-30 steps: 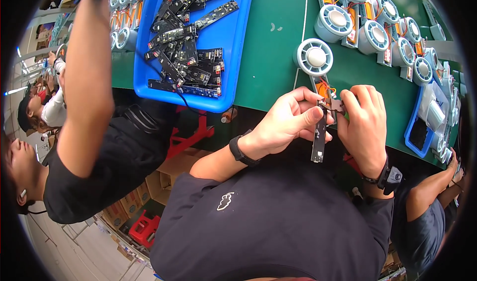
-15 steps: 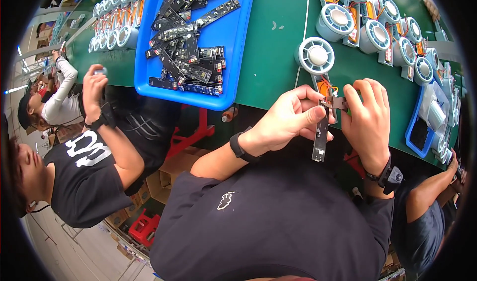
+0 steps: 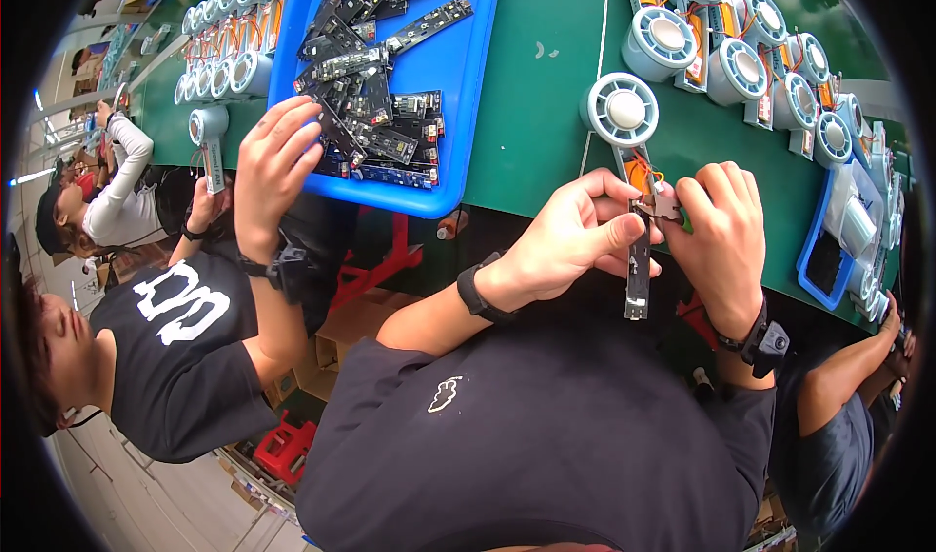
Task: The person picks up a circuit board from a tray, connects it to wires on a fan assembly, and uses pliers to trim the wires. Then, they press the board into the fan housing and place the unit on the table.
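Note:
Between its thumb and fingers, my left hand (image 3: 561,250) grips a narrow black circuit board (image 3: 638,284), which hangs down toward me. Just beyond it lies a pale blue handheld fan (image 3: 622,110) with a round grille and white hub. Its handle is uncovered, showing an orange battery (image 3: 639,175) and thin red wires by my left fingertips. My right hand (image 3: 723,240) is closed, pinching a small dark brown piece (image 3: 666,207) at the upper end of the board. The piece's exact kind and the right fingertips are partly hidden.
A blue tray (image 3: 471,74) of several circuit boards is at the left on the green table (image 3: 536,94). Several fans (image 3: 736,69) crowd the right, near a smaller blue tray (image 3: 809,271). At left, a co-worker's hand (image 3: 275,167) reaches to the large tray.
My hands stay almost in place; the board's lower end has swung slightly right. The co-worker's hand has moved right to the tray, and a fan shows upright in their other hand.

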The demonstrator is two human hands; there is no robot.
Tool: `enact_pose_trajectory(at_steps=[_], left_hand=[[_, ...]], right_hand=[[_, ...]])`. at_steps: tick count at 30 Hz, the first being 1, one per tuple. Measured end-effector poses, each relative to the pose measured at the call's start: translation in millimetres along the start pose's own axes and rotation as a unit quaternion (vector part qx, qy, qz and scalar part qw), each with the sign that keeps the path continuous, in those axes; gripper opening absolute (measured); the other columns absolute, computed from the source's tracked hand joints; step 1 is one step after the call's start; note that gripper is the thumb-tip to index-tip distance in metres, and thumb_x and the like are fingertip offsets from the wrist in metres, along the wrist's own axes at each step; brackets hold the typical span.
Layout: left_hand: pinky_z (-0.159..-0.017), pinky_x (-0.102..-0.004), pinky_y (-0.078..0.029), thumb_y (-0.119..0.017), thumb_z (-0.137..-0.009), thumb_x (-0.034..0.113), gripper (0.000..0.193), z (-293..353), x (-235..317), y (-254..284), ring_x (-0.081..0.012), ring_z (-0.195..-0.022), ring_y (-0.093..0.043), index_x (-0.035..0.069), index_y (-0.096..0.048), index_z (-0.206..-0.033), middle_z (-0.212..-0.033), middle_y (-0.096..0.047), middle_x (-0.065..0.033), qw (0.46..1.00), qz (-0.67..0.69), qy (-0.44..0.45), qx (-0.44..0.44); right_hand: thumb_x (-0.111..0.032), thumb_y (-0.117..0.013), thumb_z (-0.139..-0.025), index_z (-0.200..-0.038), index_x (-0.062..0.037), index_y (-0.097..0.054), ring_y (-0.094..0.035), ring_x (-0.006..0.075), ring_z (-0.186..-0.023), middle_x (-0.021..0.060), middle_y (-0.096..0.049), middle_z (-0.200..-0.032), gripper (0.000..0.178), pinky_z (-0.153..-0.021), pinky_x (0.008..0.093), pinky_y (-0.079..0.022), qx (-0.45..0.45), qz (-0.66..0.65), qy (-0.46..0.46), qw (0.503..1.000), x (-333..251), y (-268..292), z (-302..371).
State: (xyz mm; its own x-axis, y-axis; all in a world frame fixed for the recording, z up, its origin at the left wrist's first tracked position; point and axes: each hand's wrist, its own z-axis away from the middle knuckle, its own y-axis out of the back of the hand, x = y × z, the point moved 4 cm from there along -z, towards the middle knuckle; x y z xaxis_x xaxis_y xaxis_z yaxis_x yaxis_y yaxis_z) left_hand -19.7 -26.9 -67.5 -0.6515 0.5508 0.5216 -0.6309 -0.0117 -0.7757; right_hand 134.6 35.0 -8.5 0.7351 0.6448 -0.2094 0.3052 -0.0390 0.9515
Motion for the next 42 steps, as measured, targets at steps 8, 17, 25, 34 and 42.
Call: enact_pose_trajectory(at_steps=[8,17,25,34,42], left_hand=[[-0.081,-0.0456,-0.067,-0.068,-0.100,0.030,0.041,0.7,-8.1,-11.1,-0.0361,-0.096,-0.076,0.010,-0.041,-0.124,-0.113,-0.069,-0.0188,0.993,0.114,0.007,0.009],[-0.083,-0.0450,-0.067,-0.073,-0.098,0.018,0.035,-2.8,9.5,-9.2,-0.0285,-0.103,-0.074,0.001,-0.052,-0.121,-0.114,-0.070,-0.0176,0.996,-0.066,-0.051,0.006],[-0.083,-0.0444,-0.067,-0.073,-0.097,0.008,0.029,-6.9,22.4,1.9,-0.0256,-0.103,-0.073,-0.002,-0.055,-0.117,-0.113,-0.071,-0.0192,0.987,-0.158,-0.003,-0.010],[-0.082,-0.0453,-0.067,-0.075,-0.096,0.019,0.037,-7.2,5.0,-8.3,-0.0335,-0.098,-0.075,0.004,-0.049,-0.119,-0.112,-0.071,-0.0212,0.997,0.060,-0.023,-0.030],[-0.079,-0.0424,-0.067,-0.071,-0.099,0.019,0.034,-7.1,11.1,-7.2,-0.0331,-0.095,-0.076,0.004,-0.050,-0.121,-0.109,-0.071,-0.0197,0.997,0.056,-0.045,0.002]], right_hand=[[-0.014,-0.081,-0.078,-0.076,-0.0056,-0.060,-0.058,0.0271,-0.081,0.0068,-0.052,-0.078,0.023,-0.076,0.0402,-0.047,0.076,0.014,0.047,0.996,-0.3,0.9,-10.0],[0.000,-0.080,-0.066,-0.080,-0.0030,-0.063,-0.057,0.0296,-0.079,0.0083,-0.057,-0.081,0.022,-0.071,0.0416,-0.047,0.096,-0.086,0.046,0.991,15.5,-4.7,-7.7],[0.000,-0.080,-0.066,-0.079,-0.0024,-0.063,-0.057,0.0302,-0.077,0.0092,-0.058,-0.078,0.022,-0.070,0.0406,-0.046,-0.016,-0.169,0.037,0.985,25.3,-9.2,-11.7],[-0.007,-0.082,-0.072,-0.079,-0.0047,-0.064,-0.059,0.0286,-0.078,0.0068,-0.059,-0.080,0.019,-0.075,0.0401,-0.048,0.159,-0.009,0.053,0.986,3.9,-2.8,-12.9],[-0.005,-0.081,-0.073,-0.088,-0.0048,-0.067,-0.063,0.0300,-0.090,0.0074,-0.063,-0.088,0.020,-0.079,0.0401,-0.049,0.088,-0.050,0.004,0.995,20.5,-3.7,-7.0]])
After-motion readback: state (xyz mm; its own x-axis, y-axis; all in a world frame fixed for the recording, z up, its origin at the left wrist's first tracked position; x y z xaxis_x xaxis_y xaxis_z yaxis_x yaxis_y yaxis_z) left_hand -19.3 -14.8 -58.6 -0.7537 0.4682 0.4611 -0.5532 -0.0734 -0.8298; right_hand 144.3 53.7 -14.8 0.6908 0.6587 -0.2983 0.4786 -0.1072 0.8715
